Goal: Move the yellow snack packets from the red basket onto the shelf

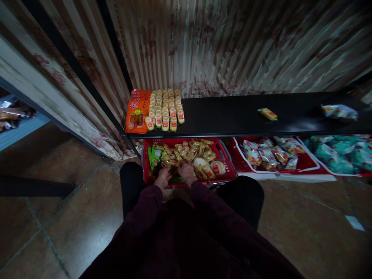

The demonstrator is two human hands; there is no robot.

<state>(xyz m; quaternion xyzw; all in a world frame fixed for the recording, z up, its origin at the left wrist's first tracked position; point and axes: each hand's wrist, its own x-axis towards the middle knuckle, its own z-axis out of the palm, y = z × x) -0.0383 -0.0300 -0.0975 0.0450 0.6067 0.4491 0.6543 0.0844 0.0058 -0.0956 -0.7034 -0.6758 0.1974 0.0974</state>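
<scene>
Rows of yellow packets point(166, 110) stand toward the left end of the shelf point(221, 114), while the red basket point(230, 171) holds many loose packets point(207, 155) around both hands point(187, 172), close together, their grip unclear.

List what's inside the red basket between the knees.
Wrapped yellowish snacks, green packets and pale round items show. These, the left hand and the right hand cover whatever lies beneath.

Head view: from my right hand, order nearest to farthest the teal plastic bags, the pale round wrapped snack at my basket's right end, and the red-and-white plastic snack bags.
From your right hand:
1. Pale round wrapped snack: same red plastic basket, right end.
2. Red-and-white plastic snack bags: next container rightward.
3. Teal plastic bags: farthest right.
</scene>
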